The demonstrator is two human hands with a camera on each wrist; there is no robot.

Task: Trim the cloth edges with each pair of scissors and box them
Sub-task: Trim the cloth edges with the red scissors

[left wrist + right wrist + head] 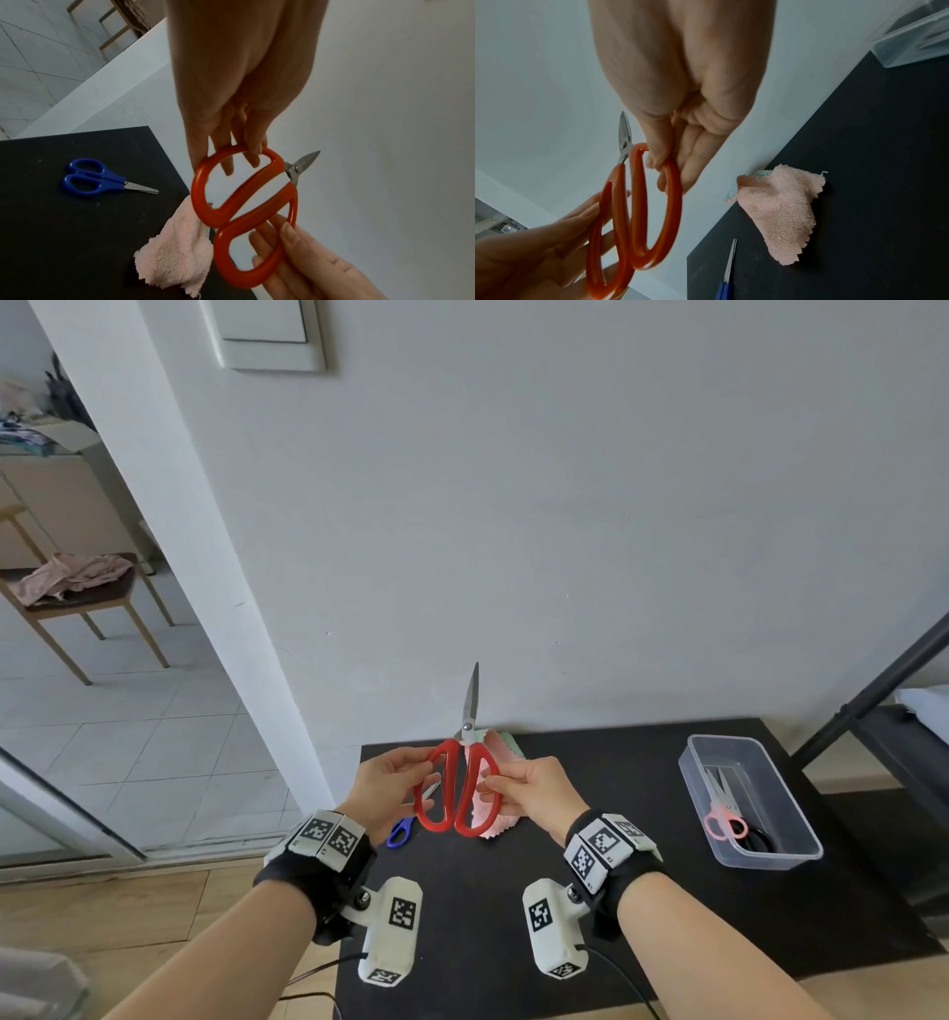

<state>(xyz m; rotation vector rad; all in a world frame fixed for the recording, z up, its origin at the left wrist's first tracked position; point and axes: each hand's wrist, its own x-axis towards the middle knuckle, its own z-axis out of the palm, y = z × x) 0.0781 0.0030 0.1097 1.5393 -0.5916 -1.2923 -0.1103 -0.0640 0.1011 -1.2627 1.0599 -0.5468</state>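
Observation:
Both hands hold the red-handled scissors (pixel 452 778) (pixel 221 220) (pixel 673 203) upright above the table, blades together and pointing up. My left hand (pixel 405 775) (pixel 241 142) pinches the left handle loop. The right loop is pinched by my right hand (pixel 508 788) (pixel 662 160). A crumpled pink cloth (pixel 508 819) (pixel 174 253) (pixel 777 207) lies on the black table (pixel 488 942) beneath the scissors. At the right stands a clear plastic box (pixel 801 834) (pixel 911 44) holding pink-handled scissors (pixel 724 824) and a black-handled pair.
Small blue-handled scissors (pixel 400 832) (pixel 90 178) (pixel 727 284) lie on the table's left part, near the cloth. The white wall runs along the table's far edge. A dark metal frame (pixel 873 690) rises at the right. The table's left edge drops to the floor.

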